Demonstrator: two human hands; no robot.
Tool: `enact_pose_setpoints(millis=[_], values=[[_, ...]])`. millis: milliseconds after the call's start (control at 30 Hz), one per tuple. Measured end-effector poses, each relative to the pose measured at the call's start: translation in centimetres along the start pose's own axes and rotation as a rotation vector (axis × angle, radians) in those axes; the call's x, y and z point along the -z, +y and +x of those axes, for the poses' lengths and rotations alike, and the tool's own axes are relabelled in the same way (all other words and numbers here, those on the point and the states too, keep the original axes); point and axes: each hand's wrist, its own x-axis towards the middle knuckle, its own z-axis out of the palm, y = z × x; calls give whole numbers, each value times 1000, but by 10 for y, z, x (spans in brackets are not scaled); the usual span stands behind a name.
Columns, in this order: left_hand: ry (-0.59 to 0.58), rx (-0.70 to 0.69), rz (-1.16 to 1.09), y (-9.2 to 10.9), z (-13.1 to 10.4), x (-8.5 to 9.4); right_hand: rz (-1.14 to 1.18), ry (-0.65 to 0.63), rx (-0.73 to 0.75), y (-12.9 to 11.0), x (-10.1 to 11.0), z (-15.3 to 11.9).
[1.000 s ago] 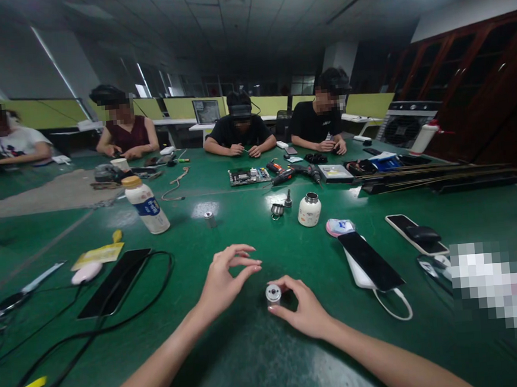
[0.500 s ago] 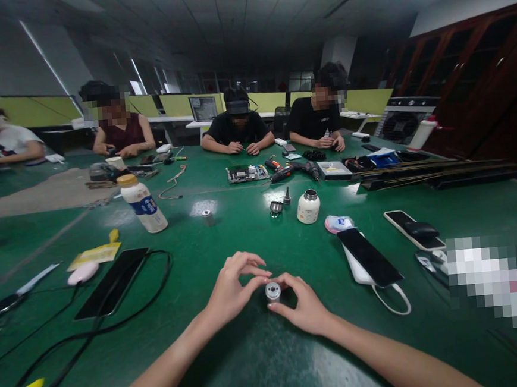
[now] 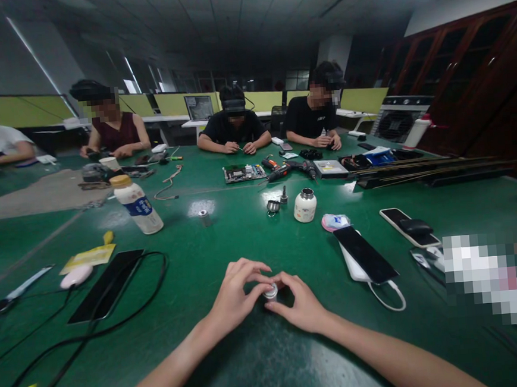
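Observation:
On the green table (image 3: pixel 289 245) in front of me stands a small silver metal cylinder (image 3: pixel 271 295), with a round top. My right hand (image 3: pixel 303 303) grips its side between thumb and fingers. From the left, the thumb and index finger of my left hand (image 3: pixel 239 290) close over the cylinder's top edge and partly cover it. A similar silver cylinder (image 3: pixel 204 218) stands farther off, to the left. Beyond my hands are a cream flask (image 3: pixel 305 206) with an uncovered mouth, a metal cup-shaped piece (image 3: pixel 272 206) and a dark fitting (image 3: pixel 284 195).
At left are a bottle (image 3: pixel 137 204), a black tablet (image 3: pixel 107 286) and loose black cables. To the right lie a phone (image 3: pixel 366 255) on a white power bank and another phone (image 3: pixel 408 227). A circuit board (image 3: pixel 243 172) and power drill (image 3: pixel 299 167) lie farther back. Several people sit across.
My left thumb and index finger have moved right and down onto the cylinder's top, covering part of it. My right hand keeps its grip. The whole view has shifted slightly.

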Motion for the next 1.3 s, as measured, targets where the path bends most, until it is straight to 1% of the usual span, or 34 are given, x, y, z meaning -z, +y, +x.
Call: enact_pose_setpoints(millis=[200, 267, 333, 400, 500, 567, 667, 767, 833, 933, 967, 1067, 1133, 1200, 1300], values=[[-59, 13, 11, 0, 1, 0, 7, -11, 0, 0, 0, 0], [-7, 49, 23, 1, 2, 2, 10, -10, 0, -1, 0, 0], [72, 95, 31, 2, 3, 6, 14, -11, -3, -1, 1, 0], [103, 109, 20, 2, 5, 11, 14, -15, -8, -2, 2, 0], [24, 59, -14, 2, 6, 14, 10, -15, -8, -2, 2, 0], [-41, 23, -18, 3, 6, 12, 10, -9, -4, -1, 2, 0], [-89, 6, -3, 4, 4, 6, 21, -9, 10, 0, 1, 0], [-61, 13, 4, 6, 3, 4, 23, -14, 21, -1, 1, 0], [10, 33, 14, 5, 4, 7, 12, -10, 15, -2, 1, 0], [124, 73, 45, -8, 9, 14, 7, -9, 5, -3, 2, 0], [136, 82, 58, -15, 11, 16, 10, -14, 3, -3, 2, 0], [99, 101, 121, -42, 13, 18, 19, -23, -8, -3, 3, 0], [14, 121, 135, -56, 12, 15, 22, -23, -13, -3, 3, 0], [-41, 134, 132, -65, 10, 13, 24, -24, -16, -3, 3, 0], [-52, 135, 117, -69, 9, 12, 23, -23, -19, -3, 3, 0]])
